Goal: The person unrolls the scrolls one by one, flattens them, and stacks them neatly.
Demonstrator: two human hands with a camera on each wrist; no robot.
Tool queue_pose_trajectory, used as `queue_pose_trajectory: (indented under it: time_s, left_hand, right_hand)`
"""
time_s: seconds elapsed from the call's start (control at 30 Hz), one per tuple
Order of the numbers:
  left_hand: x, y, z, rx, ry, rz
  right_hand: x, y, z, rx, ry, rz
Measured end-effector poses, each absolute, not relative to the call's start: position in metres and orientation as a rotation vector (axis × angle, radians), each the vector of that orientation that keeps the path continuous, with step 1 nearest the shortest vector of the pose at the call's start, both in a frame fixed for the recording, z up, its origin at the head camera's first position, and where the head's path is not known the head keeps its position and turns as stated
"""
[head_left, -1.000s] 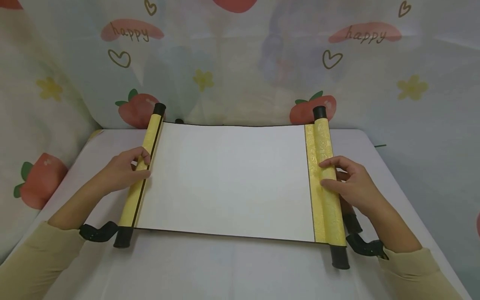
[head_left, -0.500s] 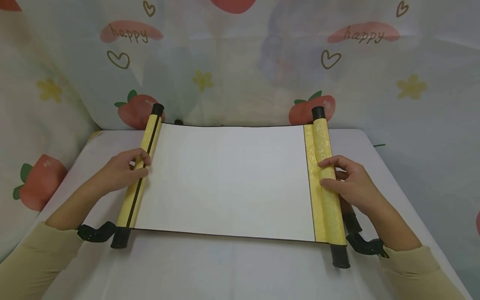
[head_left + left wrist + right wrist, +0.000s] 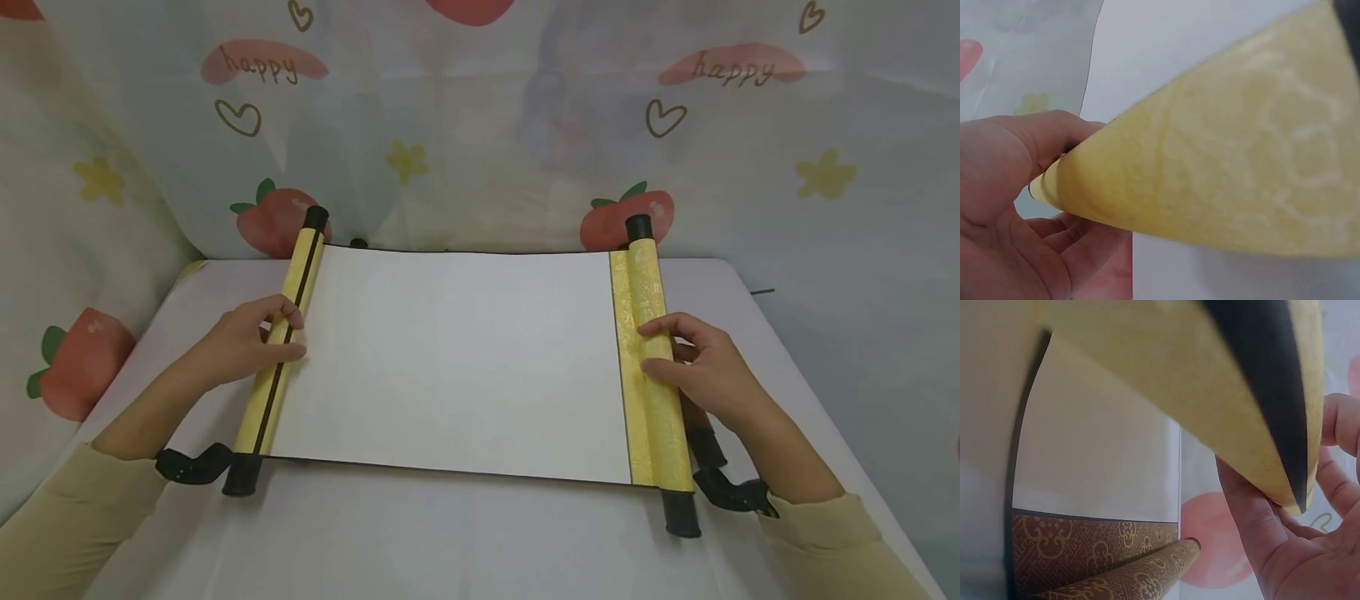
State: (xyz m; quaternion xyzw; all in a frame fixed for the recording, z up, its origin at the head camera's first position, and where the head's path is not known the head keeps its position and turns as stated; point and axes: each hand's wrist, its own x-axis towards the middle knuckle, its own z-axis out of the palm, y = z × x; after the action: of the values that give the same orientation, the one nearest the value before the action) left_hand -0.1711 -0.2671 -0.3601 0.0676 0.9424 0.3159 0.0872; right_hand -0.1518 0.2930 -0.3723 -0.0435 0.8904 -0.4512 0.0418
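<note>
A hanging scroll lies partly unrolled in the head view, its blank white sheet (image 3: 465, 358) stretched between two yellow patterned rolls with black end knobs. My left hand (image 3: 243, 340) grips the left roll (image 3: 258, 408), thumb and fingertips over its inner edge; a dark stripe runs along this roll. In the left wrist view, the hand (image 3: 1029, 194) wraps its far end. My right hand (image 3: 708, 362) holds the right roll (image 3: 666, 433) between thumb and fingers. Behind that roll, a brown roller (image 3: 703, 442) with a black knob shows partly. The right wrist view reveals gold-patterned brown cloth (image 3: 1072, 540) below.
The scroll is over a white-covered table (image 3: 420, 542). A printed cloth (image 3: 480, 125) with fruit, hearts and flowers hangs behind and along the sides. A small black knob (image 3: 358, 243) peeks above the sheet's far edge.
The left roll has turned slightly, so its dark stripe sits nearer the roll's middle. My left thumb has shifted and now reaches farther onto the white sheet. The right hand looks unchanged.
</note>
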Motion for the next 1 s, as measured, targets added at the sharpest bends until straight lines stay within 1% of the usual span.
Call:
queue_pose_trajectory:
  time_s: [1.0]
  left_hand:
    - [-0.171, -0.281, -0.358, 0.198, 2.793, 0.983]
  right_hand:
    - [-0.155, 0.294, -0.379, -0.123, 2.709, -1.382]
